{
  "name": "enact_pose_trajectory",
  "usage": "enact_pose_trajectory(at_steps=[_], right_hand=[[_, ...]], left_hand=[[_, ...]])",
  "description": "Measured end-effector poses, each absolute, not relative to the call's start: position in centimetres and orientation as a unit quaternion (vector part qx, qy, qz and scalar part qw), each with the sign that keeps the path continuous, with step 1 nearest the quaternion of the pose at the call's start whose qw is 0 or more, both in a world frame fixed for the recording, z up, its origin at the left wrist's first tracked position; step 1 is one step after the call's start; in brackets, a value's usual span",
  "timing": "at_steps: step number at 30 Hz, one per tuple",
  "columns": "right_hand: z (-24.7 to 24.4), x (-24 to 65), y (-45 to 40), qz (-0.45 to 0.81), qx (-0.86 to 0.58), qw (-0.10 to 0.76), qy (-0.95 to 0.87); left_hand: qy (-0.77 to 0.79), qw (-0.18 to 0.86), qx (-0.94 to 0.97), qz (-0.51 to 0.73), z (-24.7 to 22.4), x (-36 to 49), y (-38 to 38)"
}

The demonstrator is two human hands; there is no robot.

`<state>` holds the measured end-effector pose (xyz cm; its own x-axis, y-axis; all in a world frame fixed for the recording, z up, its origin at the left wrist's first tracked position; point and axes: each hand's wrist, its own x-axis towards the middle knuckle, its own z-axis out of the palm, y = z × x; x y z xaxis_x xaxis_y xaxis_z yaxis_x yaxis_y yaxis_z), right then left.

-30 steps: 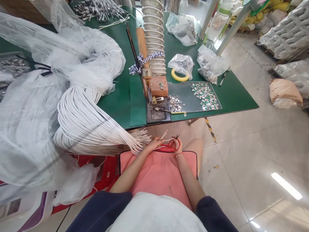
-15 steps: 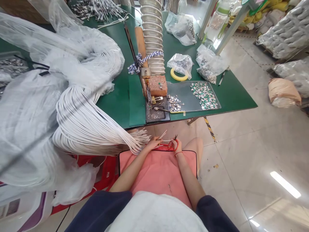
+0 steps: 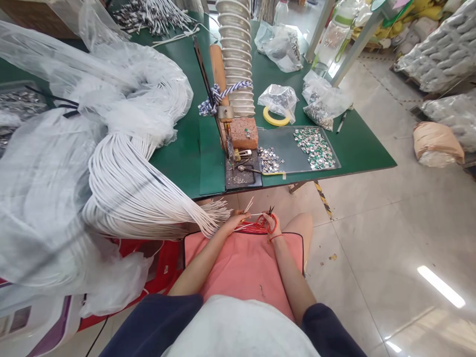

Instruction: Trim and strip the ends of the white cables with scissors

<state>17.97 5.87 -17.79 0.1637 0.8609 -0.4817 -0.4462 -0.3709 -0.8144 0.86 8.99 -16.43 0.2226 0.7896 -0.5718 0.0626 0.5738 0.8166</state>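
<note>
Over my lap, my left hand (image 3: 238, 220) is closed on a few thin white cables (image 3: 248, 205) whose ends poke out past the fingers. My right hand (image 3: 272, 225) grips red-handled scissors (image 3: 270, 218), with the dark blades pointing away from me. A white cable stretches between the two hands and meets the right fingertips near the scissors. To the left of my left hand, a thick bundle of white cables (image 3: 130, 193) hangs off the table with its cut ends fanned out. Small details between the fingers are hidden.
On the green table (image 3: 174, 168) stand a soldering iron (image 3: 219, 74) tied to a ribbed hose (image 3: 235, 54), a brick (image 3: 245, 133) and a tray (image 3: 286, 144) of small circuit boards. Yellow tape (image 3: 275, 116) and plastic bags of parts (image 3: 320, 101) lie behind. Plastic-wrapped cables (image 3: 40, 198) fill the left.
The cable ends in my left hand have shifted slightly left. My right hand and the scissors have turned a little, and the cable between the hands has moved slightly.
</note>
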Motion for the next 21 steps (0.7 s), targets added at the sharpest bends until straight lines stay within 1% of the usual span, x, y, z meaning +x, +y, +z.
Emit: enact_pose_trajectory(at_steps=[9,21], right_hand=[[-17.76,17.94,5.67,0.608,-0.552,0.538,-0.193],[-17.55,18.16,5.76,0.596,-0.585,0.520,-0.180]], left_hand=[[0.538,0.710,0.385,0.242,-16.59,0.55,8.97],[0.557,0.700,0.381,0.233,-16.89,0.77,9.04]])
